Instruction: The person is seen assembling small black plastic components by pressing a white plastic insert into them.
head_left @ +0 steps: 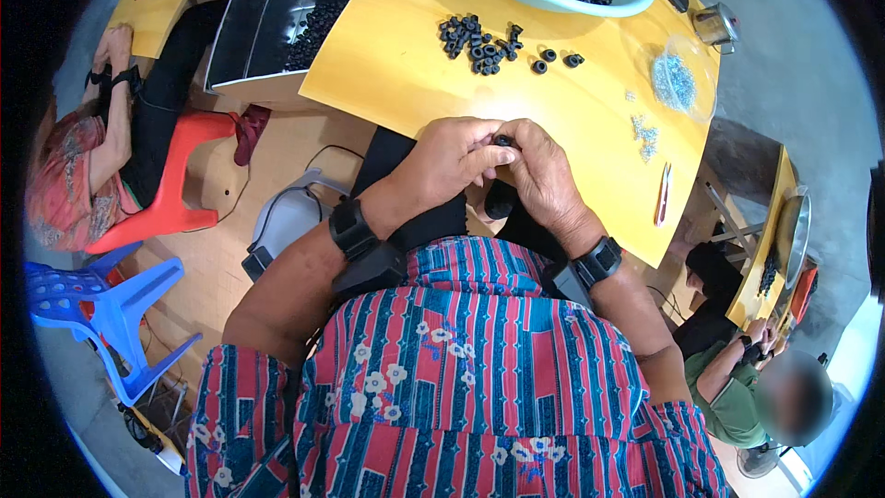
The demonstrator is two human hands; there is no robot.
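My left hand (447,164) and my right hand (546,173) meet at the table's near edge, fingers closed together. Between their fingertips is a small black ring-shaped part (503,140), partly covered by the thumbs; any smaller piece with it is hidden. Beyond my hands, a loose pile of similar black parts (487,55) lies on the yellow table (387,65), with a few single ones to its right. Small clear or silvery pieces (645,138) are scattered on the right side. Red-handled tweezers (664,194) lie near the right edge.
A pale blue bowl (590,11) of black parts stands at the far edge. To its right are a clear tub (705,101) of small pieces and a metal cup (716,26). A box (263,88) stands left, near a red chair (175,175). Other people sit at both sides.
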